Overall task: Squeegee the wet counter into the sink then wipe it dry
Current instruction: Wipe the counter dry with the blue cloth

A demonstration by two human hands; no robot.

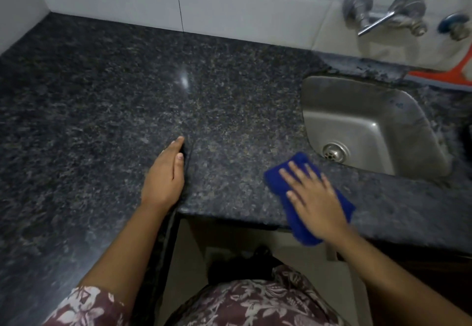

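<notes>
Head view: the granite counter [102, 96] has bare surface toward 10 o'clock. The sink [357, 111] is at 3 o'clock. The blue cloth [281, 180] lies at 4 o'clock, just beside the sink's near corner and overhanging the front edge. The right hand [314, 193] presses it flat, fingers straight and spread. The left hand [163, 175] rests flat on the counter at the inner corner, holding nothing. The orange squeegee [444, 74] lies behind the sink at 2 o'clock.
</notes>
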